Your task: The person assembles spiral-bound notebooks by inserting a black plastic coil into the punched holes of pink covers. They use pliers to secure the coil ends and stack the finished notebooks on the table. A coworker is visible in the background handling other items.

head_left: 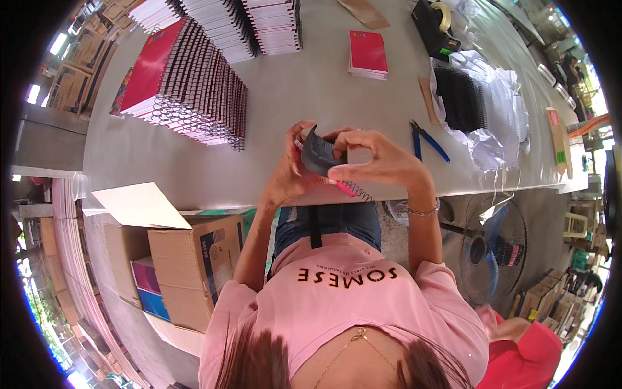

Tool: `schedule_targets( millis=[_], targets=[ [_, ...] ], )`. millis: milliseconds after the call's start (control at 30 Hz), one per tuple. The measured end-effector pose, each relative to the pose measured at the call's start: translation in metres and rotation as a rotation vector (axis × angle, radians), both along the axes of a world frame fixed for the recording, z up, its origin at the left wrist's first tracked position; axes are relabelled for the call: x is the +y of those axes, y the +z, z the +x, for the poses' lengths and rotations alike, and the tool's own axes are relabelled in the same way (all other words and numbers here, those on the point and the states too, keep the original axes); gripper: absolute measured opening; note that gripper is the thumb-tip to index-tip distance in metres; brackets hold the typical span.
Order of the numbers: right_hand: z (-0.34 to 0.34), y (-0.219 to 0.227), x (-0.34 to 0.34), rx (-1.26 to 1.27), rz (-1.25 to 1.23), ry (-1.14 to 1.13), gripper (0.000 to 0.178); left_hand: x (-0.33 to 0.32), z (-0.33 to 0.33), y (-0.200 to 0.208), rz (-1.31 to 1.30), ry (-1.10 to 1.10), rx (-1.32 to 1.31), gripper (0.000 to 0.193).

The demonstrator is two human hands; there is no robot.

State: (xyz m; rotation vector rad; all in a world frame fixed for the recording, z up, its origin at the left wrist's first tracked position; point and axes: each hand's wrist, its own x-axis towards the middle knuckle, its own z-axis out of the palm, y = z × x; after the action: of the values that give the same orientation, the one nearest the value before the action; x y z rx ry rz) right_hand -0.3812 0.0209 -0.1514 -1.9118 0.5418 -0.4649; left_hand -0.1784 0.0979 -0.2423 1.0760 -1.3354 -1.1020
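Observation:
At the table's near edge, both hands hold a spiral notebook (319,153) in front of my body. Its dark, glossy cover is bent into a curve. Below it a bit of pink-red cover and a loose end of wire coil stick out. My left hand (290,170) is closed round the notebook's left side. On the other side my right hand (382,159) is closed on it, thumb and fingers curled over the dark cover. The palms hide much of the notebook. Blue-handled pliers (427,139) lie on the table to the right of my right hand.
Far left stands a tall stack of red spiral notebooks (184,84), with more coil-bound stacks behind. A few red booklets (368,55) lie at the far middle. Black coils (460,97) rest in white wrapping near a tape dispenser (437,29). An open carton (181,259) and a fan (483,249) flank me.

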Motion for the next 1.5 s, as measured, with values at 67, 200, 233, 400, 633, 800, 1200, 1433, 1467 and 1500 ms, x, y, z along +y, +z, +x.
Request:
schedule_targets(
  millis=[67,200,233,400,633,800,1200,1433,1467,1500],
  targets=[
    [0.006,-0.009,-0.01,0.088,-0.029,-0.13,0.035,0.002,-0.002,0.008,0.051,0.02,0.03,0.114],
    [0.008,-0.03,-0.014,-0.077,-0.12,-0.441,0.034,0.004,-0.007,0.005,-0.02,0.152,-0.156,0.1],
    [0.003,-0.029,-0.014,-0.049,-0.088,-0.481,0.034,0.006,-0.011,0.003,-0.009,0.201,-0.12,0.095],
    [-0.044,-0.055,-0.02,0.088,-0.439,-0.799,0.032,0.011,-0.027,0.001,-0.048,0.352,-0.103,0.073],
    [-0.097,-0.091,0.013,0.547,-0.465,-1.201,0.05,0.02,-0.023,-0.006,-0.02,0.348,-0.051,0.03],
    [-0.095,-0.098,0.023,0.507,-0.516,-1.228,0.069,0.014,-0.016,-0.028,-0.026,0.4,0.231,0.031],
    [-0.096,-0.084,0.01,0.22,-0.385,-1.29,0.043,0.024,-0.008,-0.018,0.004,0.359,-0.005,0.032],
    [-0.062,-0.021,0.059,-0.057,0.053,-1.076,0.039,0.025,-0.012,0.013,0.012,0.263,-0.02,0.027],
    [-0.05,-0.026,0.067,-0.049,-0.078,-1.039,0.039,0.025,-0.013,0.016,0.021,0.249,0.027,0.027],
    [-0.04,-0.029,0.075,-0.044,-0.21,-1.001,0.04,0.027,-0.013,0.017,0.028,0.233,0.077,0.027]
  ],
)
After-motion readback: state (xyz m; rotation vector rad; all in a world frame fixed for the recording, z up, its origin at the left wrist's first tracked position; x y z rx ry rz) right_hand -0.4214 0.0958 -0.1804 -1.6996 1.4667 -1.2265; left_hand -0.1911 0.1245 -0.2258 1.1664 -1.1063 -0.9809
